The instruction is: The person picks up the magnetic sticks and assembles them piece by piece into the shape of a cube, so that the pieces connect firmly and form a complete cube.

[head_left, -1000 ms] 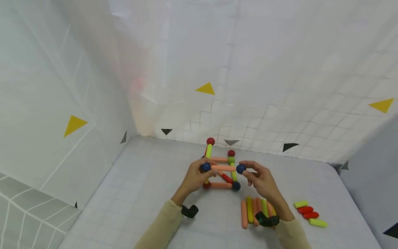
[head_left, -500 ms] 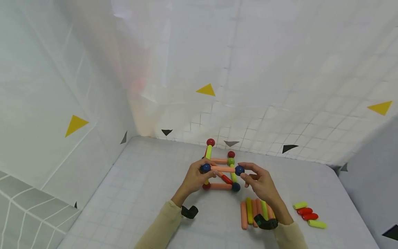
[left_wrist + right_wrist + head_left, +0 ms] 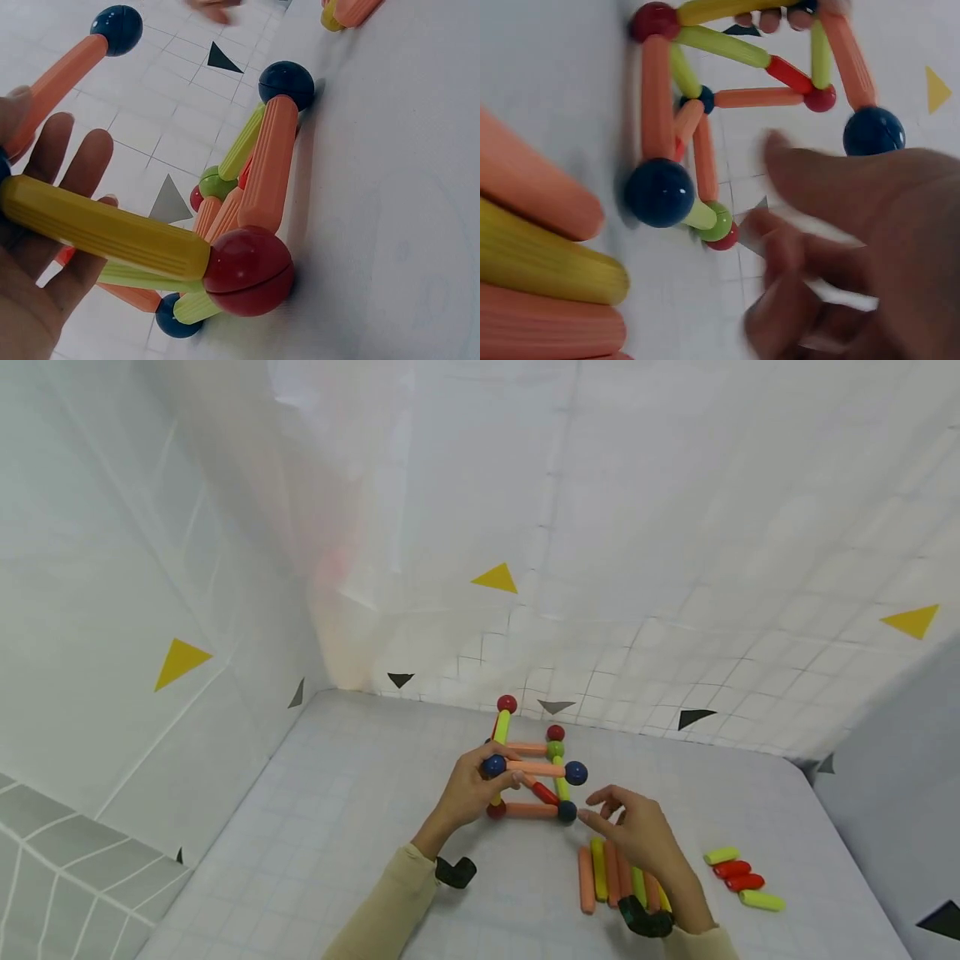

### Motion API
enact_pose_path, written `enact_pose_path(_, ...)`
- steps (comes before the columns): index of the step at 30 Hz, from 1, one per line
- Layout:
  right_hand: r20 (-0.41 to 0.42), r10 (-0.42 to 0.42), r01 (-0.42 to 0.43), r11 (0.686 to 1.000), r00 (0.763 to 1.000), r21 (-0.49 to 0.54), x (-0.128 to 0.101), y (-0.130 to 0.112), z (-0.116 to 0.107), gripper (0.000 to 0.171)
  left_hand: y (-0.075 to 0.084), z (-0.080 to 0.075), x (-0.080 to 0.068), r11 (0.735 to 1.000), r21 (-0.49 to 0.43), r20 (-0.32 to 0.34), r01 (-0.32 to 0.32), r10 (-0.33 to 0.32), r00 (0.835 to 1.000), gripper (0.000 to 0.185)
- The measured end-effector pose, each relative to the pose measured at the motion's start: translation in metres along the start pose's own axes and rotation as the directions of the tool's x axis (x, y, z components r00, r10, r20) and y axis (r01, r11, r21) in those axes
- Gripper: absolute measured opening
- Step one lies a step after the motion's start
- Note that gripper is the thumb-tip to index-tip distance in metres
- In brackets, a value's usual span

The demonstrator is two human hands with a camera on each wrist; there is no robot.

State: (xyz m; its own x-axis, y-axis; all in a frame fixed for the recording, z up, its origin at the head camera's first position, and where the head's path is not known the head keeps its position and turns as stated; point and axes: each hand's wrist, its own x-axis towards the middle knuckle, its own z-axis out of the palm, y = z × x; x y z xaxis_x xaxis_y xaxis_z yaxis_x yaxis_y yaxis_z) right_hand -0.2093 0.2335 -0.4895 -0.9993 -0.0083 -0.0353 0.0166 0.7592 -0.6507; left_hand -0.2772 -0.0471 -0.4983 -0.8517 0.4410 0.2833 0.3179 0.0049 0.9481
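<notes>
My left hand [image 3: 468, 787] pinches a salmon rod [image 3: 535, 768] near its left end, beside a blue ball [image 3: 494, 766]. Another blue ball [image 3: 576, 773] caps the rod's free right end. A yellow rod [image 3: 105, 229] runs down from the held corner to a red ball [image 3: 249, 271] on the table. These belong to a frame of rods and balls, with a lower salmon rod [image 3: 531, 811] and a dark blue ball [image 3: 567, 812] at its front. My right hand [image 3: 641, 833], fingers loosely bent and holding nothing, hovers right of the frame, below the capped end.
A row of salmon, yellow and lime rods [image 3: 587, 881] lies below my right hand, partly hidden by the wrist camera. Farther right lie short lime and red rods [image 3: 745, 882]. A white wall with coloured triangles [image 3: 497, 578] stands behind the table.
My right hand brought the blue ball left onto the salmon rod's end, let go of it and moved down to the right. The left hand has kept its hold.
</notes>
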Motion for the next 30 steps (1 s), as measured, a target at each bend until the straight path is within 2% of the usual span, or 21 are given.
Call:
enact_pose_path(3, 0.073, 0.065, -0.051, 0.982, 0.995, -0.181, -0.008, -0.006, 0.005, 0.036, 0.002, -0.001, 0.000, 0.999, 0.050, -0.022, 0.013, -0.012, 1.000, 0.029)
enact_pose_path(8, 0.146, 0.122, -0.070, 0.945, 0.982, -0.320, -0.014, -0.014, 0.019, 0.039, 0.003, -0.002, 0.000, 0.996, 0.087, -0.042, 0.026, -0.023, 0.999, 0.027)
enact_pose_path(15, 0.165, 0.198, -0.119, 0.911, 0.966, -0.396, -0.018, -0.020, 0.036, 0.044, 0.004, -0.002, -0.001, 1.000, -0.002, -0.007, 0.022, -0.022, 1.000, 0.026)
enact_pose_path(21, 0.121, 0.257, -0.178, 0.876, 0.959, -0.449, -0.023, -0.031, 0.038, 0.052, 0.002, -0.001, -0.001, 1.000, 0.008, -0.007, 0.016, -0.016, 1.000, 0.025)
enact_pose_path(25, 0.096, 0.266, -0.186, 0.848, 0.959, -0.496, -0.027, -0.040, 0.042, 0.053, 0.001, -0.001, -0.001, 1.000, 0.013, -0.015, 0.008, -0.008, 1.000, 0.026)
enact_pose_path(28, 0.097, 0.268, -0.184, 0.840, 0.958, -0.510, -0.029, -0.044, 0.046, 0.048, 0.001, -0.001, -0.001, 1.000, 0.014, -0.015, 0.001, 0.000, 1.000, 0.026)
enact_pose_path(30, 0.104, 0.269, -0.186, 0.850, 0.958, -0.493, -0.029, -0.045, 0.048, 0.042, 0.000, -0.001, 0.000, 1.000, 0.013, -0.014, -0.002, 0.003, 1.000, 0.026)
